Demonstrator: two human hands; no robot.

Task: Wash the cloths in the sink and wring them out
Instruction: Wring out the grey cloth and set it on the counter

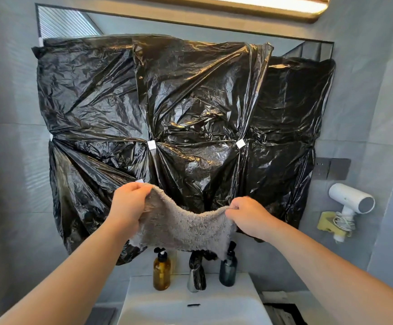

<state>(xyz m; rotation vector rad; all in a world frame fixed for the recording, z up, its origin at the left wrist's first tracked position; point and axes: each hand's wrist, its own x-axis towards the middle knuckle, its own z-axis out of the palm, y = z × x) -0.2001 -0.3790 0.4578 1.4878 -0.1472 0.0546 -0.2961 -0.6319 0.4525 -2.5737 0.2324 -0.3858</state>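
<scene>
A grey fluffy cloth [181, 227] hangs spread out in the air above the sink [144, 303]. My left hand [127, 204] pinches its upper left corner and my right hand [244, 215] pinches its upper right corner. The cloth sags between them, and its lower edge hangs just above the faucet [196, 274], which is partly wrapped in black plastic. The white sink lies below at the bottom of the view; its basin is only partly visible.
Black plastic bags [179, 118] cover the mirror behind the sink. An amber pump bottle [161, 270] stands left of the faucet, a dark pump bottle [228, 268] right of it. A white hair dryer [350, 202] hangs on the right wall under a grey socket plate [331, 168].
</scene>
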